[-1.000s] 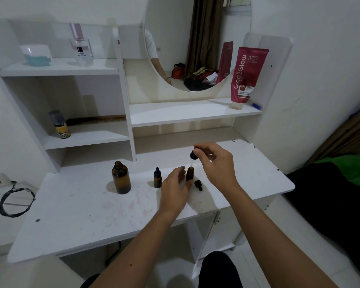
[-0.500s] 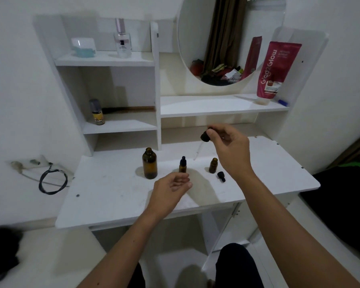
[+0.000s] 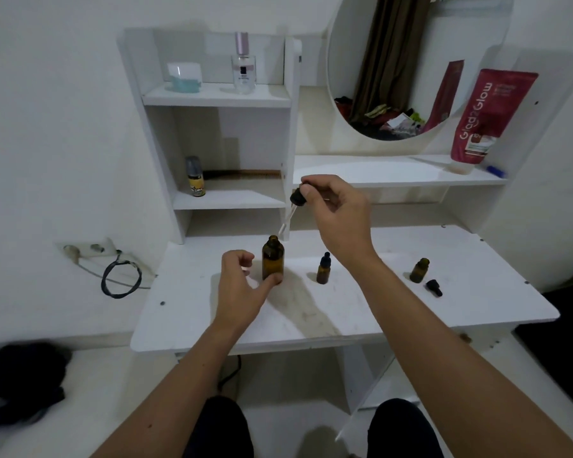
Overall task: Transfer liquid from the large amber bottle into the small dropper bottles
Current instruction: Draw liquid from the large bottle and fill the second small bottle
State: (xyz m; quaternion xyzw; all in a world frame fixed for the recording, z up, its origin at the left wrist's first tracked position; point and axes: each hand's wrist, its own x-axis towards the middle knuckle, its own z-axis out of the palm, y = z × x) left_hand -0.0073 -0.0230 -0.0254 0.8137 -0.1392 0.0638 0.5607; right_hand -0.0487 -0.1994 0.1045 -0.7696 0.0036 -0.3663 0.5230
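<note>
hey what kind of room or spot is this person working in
Most likely a bedroom vanity or dressing table: a white desk with an oval mirror above, and a perfume bottle and a red cosmetic tube on the shelves.

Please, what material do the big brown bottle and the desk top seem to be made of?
The large amber round bottle looks like glossy, see-through brown glass, though tinted plastic is possible. The white flat desk top looks like matte laminated board: a thin flat panel with visible screw heads and scuffed, stained patches.
</note>
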